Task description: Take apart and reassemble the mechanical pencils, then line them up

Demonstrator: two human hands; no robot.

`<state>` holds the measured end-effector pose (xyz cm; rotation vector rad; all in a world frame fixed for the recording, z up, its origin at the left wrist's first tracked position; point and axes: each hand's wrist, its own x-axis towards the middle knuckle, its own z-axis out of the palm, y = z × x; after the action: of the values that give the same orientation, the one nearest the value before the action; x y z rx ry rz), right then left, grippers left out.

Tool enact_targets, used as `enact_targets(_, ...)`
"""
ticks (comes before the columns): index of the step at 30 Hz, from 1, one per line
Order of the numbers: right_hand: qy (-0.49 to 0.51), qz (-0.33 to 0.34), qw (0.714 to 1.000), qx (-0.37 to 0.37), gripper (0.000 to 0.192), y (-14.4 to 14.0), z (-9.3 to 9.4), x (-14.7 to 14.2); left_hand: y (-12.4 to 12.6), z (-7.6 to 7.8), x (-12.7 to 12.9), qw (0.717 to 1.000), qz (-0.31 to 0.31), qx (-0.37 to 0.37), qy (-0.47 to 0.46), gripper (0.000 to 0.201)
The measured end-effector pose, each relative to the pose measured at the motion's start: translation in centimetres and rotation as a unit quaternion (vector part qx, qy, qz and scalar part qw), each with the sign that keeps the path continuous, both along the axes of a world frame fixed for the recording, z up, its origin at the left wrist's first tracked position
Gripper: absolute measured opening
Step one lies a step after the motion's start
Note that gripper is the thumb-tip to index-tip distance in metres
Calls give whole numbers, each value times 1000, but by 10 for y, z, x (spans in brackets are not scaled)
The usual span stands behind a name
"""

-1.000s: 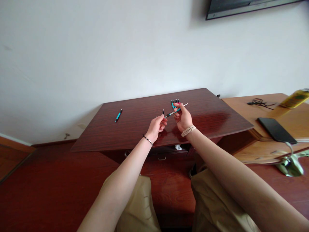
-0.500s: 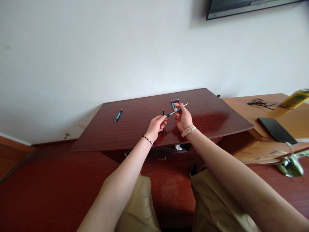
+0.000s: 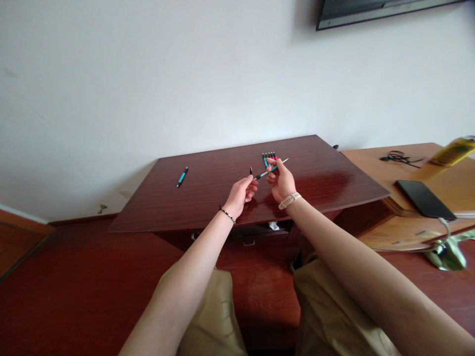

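Observation:
Over the dark red-brown table (image 3: pixel 215 190), a slim teal-and-black pen (image 3: pixel 262 174) is held slanting up to the right between both hands. Its thin pale tip sticks out past my right hand (image 3: pixel 281 180), whose fingers are closed around the teal part. My left hand (image 3: pixel 241 193) pinches the black lower end with thumb and fingers. Just beyond the left fingertips lies a small black piece (image 3: pixel 251 171), partly hidden. Behind the right hand is a row of several pens (image 3: pixel 269 155), teal and pink with black ends. Far to the left lies a single teal pen (image 3: pixel 182 177).
A lighter wooden desk (image 3: pixel 374 170) adjoins on the right, bearing a black phone or tablet (image 3: pixel 425 199), a coiled black cable (image 3: pixel 401 158) and a yellow bottle or packet (image 3: pixel 453 151). A green cloth-like item (image 3: pixel 447 254) hangs below it. A screen (image 3: pixel 371 14) is on the wall.
My left fingers have shifted slightly at the pen's lower end, the thumb lifting a little and the other fingers spreading. My right hand and the pen stay nearly still.

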<state>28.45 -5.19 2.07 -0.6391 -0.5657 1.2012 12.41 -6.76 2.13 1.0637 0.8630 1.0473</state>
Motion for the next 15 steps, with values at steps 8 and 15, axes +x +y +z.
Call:
enact_targets(8,-19,-4,1000,-5,33,1,-1,0,0,-1,-1,1000,-6,18,5,39)
enact_targets(15,-4,2,1000,4,29,2,-3,1,1,0,0,999,13,41,20,33)
